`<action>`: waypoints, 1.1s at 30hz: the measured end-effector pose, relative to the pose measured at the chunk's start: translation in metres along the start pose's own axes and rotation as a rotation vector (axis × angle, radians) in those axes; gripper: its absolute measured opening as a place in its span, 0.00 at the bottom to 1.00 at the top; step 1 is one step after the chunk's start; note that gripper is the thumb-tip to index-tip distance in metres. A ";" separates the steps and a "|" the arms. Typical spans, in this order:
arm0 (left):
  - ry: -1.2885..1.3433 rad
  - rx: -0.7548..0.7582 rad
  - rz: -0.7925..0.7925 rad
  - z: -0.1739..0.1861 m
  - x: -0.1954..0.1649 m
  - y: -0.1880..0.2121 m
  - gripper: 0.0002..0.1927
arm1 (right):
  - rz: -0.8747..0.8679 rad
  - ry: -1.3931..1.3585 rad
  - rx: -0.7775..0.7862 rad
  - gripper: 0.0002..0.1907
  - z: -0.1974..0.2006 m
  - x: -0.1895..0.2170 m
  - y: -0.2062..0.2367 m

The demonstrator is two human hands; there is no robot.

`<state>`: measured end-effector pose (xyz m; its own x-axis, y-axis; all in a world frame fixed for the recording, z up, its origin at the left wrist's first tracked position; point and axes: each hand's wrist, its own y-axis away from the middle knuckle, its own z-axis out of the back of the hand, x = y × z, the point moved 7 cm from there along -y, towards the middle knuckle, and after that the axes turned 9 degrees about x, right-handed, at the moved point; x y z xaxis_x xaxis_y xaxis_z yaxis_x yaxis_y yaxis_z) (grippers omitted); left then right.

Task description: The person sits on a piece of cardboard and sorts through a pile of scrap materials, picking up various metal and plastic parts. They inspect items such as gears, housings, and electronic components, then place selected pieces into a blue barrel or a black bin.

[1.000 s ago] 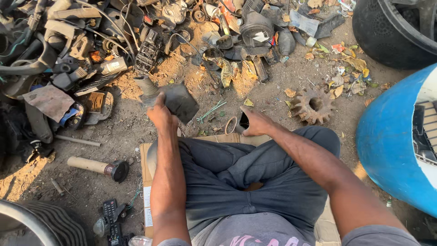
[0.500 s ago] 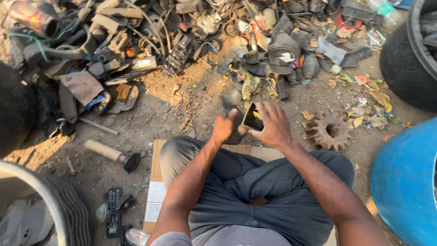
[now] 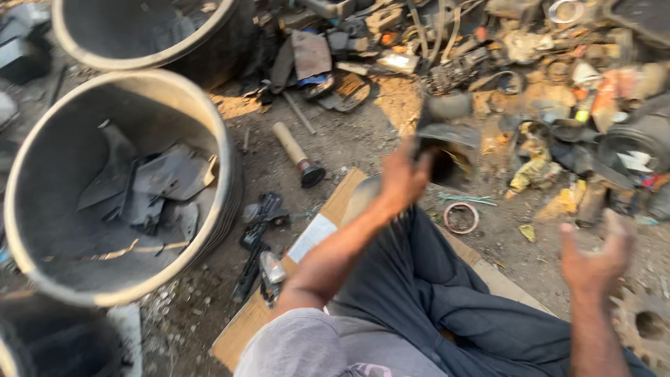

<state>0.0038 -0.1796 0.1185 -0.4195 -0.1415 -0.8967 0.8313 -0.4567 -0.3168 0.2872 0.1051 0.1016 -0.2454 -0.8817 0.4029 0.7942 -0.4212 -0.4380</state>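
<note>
My left hand (image 3: pixel 403 176) grips a dark, curved scrap piece (image 3: pixel 447 143), blurred by motion, held above the dirt in front of my knees. My right hand (image 3: pixel 594 258) hangs apart at the right with its fingers spread and nothing in it. I sit on a flat piece of cardboard (image 3: pixel 328 216), legs in dark trousers. A large black rubber tub (image 3: pixel 115 188) at the left holds several dark flat scraps.
A hammer with a wooden handle (image 3: pixel 296 150) lies on the dirt beyond the cardboard. Dark hand tools (image 3: pixel 259 230) lie beside the tub. A heap of scrap parts (image 3: pixel 544 77) fills the top right. A rusty gear (image 3: pixel 645 324) sits at the lower right. A second tub (image 3: pixel 146 35) stands at the top.
The view has swung left, bringing the tubs into sight. My left hand now carries the dark scrap piece leftward, and my right hand has let go and drawn away to the right.
</note>
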 end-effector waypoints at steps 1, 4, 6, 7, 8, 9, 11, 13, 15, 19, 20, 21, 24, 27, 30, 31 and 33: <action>-0.150 -0.081 0.114 0.057 0.002 0.003 0.19 | -0.056 0.019 0.033 0.28 -0.001 -0.013 0.001; -0.672 -0.221 0.010 0.240 -0.033 0.035 0.12 | -0.137 -0.060 0.101 0.25 -0.005 -0.027 -0.001; -1.094 -0.459 -0.036 0.331 -0.069 0.059 0.07 | -0.205 -0.104 0.128 0.26 -0.013 -0.023 -0.007; -1.126 -0.533 0.111 0.366 -0.076 0.068 0.09 | -0.143 -0.128 0.122 0.27 -0.016 -0.012 -0.012; -1.209 -0.499 0.325 0.388 -0.077 0.074 0.10 | -0.080 -0.151 0.121 0.29 -0.018 0.000 -0.017; -1.298 -0.433 0.540 0.407 -0.078 0.082 0.12 | -0.041 -0.121 0.148 0.29 -0.022 0.011 -0.021; -2.070 -0.479 0.292 0.377 -0.106 0.075 0.28 | -0.032 -0.084 0.188 0.30 -0.028 0.027 -0.028; -1.398 -0.330 0.051 0.333 -0.086 0.058 0.21 | -0.079 -0.075 0.232 0.31 -0.034 0.033 -0.032; -0.924 -0.165 -0.009 0.265 -0.041 0.019 0.18 | -0.087 -0.083 0.259 0.30 -0.037 0.036 -0.034; -0.497 0.268 0.099 0.054 0.080 -0.105 0.24 | -0.175 -0.079 0.356 0.28 -0.052 0.021 -0.033; -0.493 0.316 0.184 0.005 0.106 -0.135 0.28 | -0.210 -0.070 0.388 0.28 -0.058 0.015 -0.032; -0.512 0.347 0.150 -0.038 0.121 -0.165 0.37 | -0.249 -0.060 0.418 0.29 -0.065 0.008 -0.030; -0.646 0.321 0.125 -0.119 0.157 -0.226 0.53 | -0.305 -0.066 0.493 0.30 -0.083 -0.007 -0.028; -0.850 0.320 0.114 -0.165 0.175 -0.264 0.51 | -0.346 -0.048 0.563 0.30 -0.096 -0.020 -0.028; -0.627 0.339 0.315 -0.176 0.195 -0.281 0.39 | -0.349 -0.079 0.555 0.30 -0.097 -0.029 -0.036; -0.484 0.343 0.423 -0.175 0.202 -0.278 0.35 | -0.346 -0.105 0.540 0.29 -0.096 -0.031 -0.040; -0.331 0.290 0.363 -0.167 0.188 -0.265 0.34 | -0.365 -0.141 0.542 0.30 -0.098 -0.035 -0.047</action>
<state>-0.2343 0.0614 -0.0174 -0.2566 -0.5808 -0.7726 0.8287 -0.5435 0.1333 0.2036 0.1349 0.0299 -0.5059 -0.6508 0.5662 0.8498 -0.4888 0.1975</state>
